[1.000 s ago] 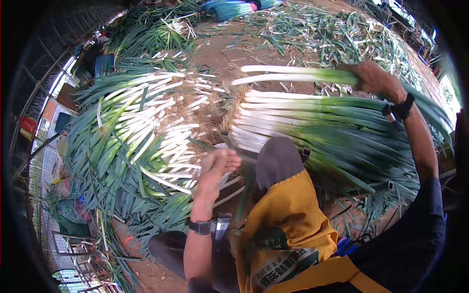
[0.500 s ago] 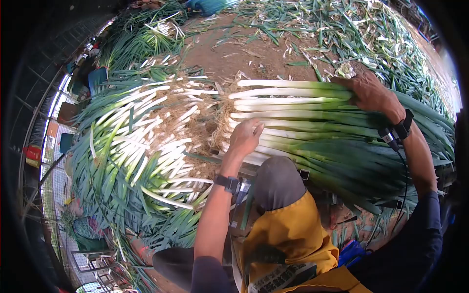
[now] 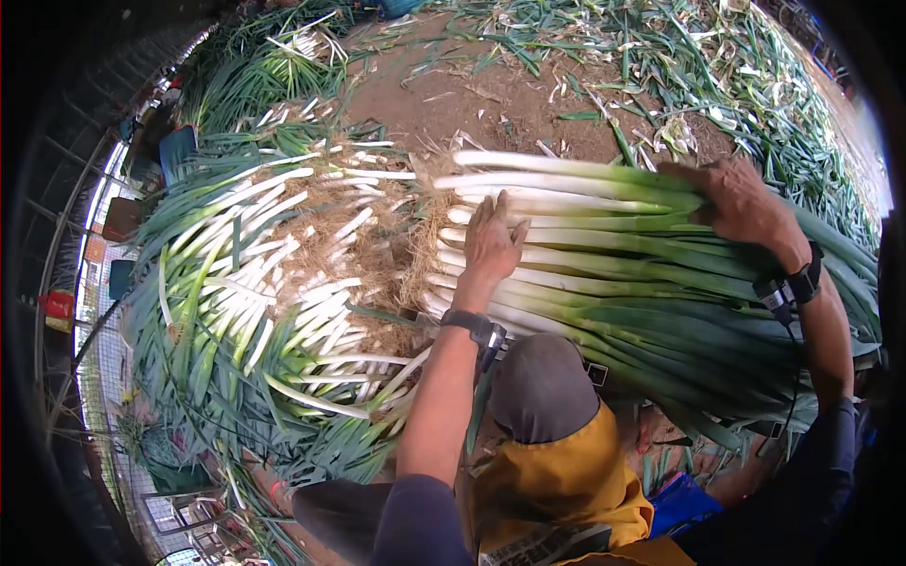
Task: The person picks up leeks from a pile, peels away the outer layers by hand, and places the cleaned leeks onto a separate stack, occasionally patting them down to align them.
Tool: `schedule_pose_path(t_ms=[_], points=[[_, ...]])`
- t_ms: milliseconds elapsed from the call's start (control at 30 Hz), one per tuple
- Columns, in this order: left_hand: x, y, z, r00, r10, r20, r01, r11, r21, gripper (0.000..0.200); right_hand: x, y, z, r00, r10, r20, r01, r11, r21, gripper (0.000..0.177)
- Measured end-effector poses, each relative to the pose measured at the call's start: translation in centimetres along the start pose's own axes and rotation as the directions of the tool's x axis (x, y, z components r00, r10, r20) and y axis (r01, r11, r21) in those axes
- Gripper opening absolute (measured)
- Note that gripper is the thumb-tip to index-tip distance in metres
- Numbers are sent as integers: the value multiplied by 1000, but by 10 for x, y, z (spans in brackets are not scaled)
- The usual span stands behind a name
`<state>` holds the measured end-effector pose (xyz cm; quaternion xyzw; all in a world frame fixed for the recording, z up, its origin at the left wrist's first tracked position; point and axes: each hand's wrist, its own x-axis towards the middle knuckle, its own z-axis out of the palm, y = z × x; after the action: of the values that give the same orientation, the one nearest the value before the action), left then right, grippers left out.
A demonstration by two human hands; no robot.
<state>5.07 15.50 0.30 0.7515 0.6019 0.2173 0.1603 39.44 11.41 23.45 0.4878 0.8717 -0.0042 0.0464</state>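
A neat stack of long leeks [image 3: 613, 274] lies in front of me, white ends to the left, green tops to the right. My left hand [image 3: 493, 241] rests flat on the white stalks near their root ends, fingers spread. My right hand [image 3: 741, 200] presses down on the green part of the top leeks at the far side of the stack. Both wrists carry dark bands. My knee [image 3: 540, 382] in grey cloth and a yellow apron [image 3: 566, 491] sit just below the stack.
A loose heap of leeks [image 3: 255, 283] with straw-like roots lies to the left. Bare earth [image 3: 472, 94] strewn with cut green leaves [image 3: 717, 66] stretches beyond. More leeks [image 3: 283, 57] lie at the far left. A wire fence [image 3: 104, 283] runs down the left side.
My right hand lowered two leeks onto the top of the stack. My left hand moved up from beside my knee onto the white stalks. The view dipped closer to the stack.
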Motion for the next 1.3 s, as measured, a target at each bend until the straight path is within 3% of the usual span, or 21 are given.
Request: schedule_pose_path(t_ms=[100, 300, 500, 600, 800, 867, 933, 1033, 1133, 1167, 1267, 1300], points=[[-8, 0, -1, 994, 89, -67, -86, 995, 40, 69, 1, -7, 27, 999, -35, 27, 39, 989, -145, 72], [-10, 2, -9, 996, -39, 79, 44, 997, -57, 71, 1, -9, 19, 997, -50, 53, 53, 997, -62, 72], [-9, -7, -2, 998, 64, 24, -65, 996, 58, 75, 5, -18, 23, 998, -21, 56, 25, 996, -83, 71], [-11, -8, 2, 986, 152, -74, -148, 987, 66, 70, 13, -19, 33, 998, -35, 53, 39, 996, -82, 72], [-16, -3, -15, 985, -58, 161, 61, 998, -12, 69, 24, -15, 45, 990, 19, 138, -9, 997, -73, 72], [-21, -13, -19, 992, 37, 117, -16, 984, -177, 63, 26, -10, 48, 986, 49, 159, -35, 995, -91, 71], [-23, -15, -23, 993, 116, 13, -111, 973, -204, 57, 26, -7, 56, 988, 44, 149, -30, 995, -97, 71], [-31, 4, -55, 980, -143, 135, 177, 939, -294, 52, 25, -7, 59, 991, 37, 126, -27, 997, -76, 72], [-28, 13, -50, 971, -11, -238, -43, 975, -219, 54, 22, -10, 60, 994, 32, 100, -23, 995, -94, 80], [-19, 13, -46, 962, 58, -268, -103, 982, -158, 62, 22, -11, 60, 996, 26, 85, -17, 995, -103, 83], [12, 1, -13, 974, 178, -141, -173, 984, 44, 70, 23, -10, 62, 991, 54, 124, -33, 986, -164, 92], [18, 0, -6, 992, 123, -7, -123, 992, -9, 76, 23, -10, 62, 991, 50, 126, -30, 987, -157, 93]])
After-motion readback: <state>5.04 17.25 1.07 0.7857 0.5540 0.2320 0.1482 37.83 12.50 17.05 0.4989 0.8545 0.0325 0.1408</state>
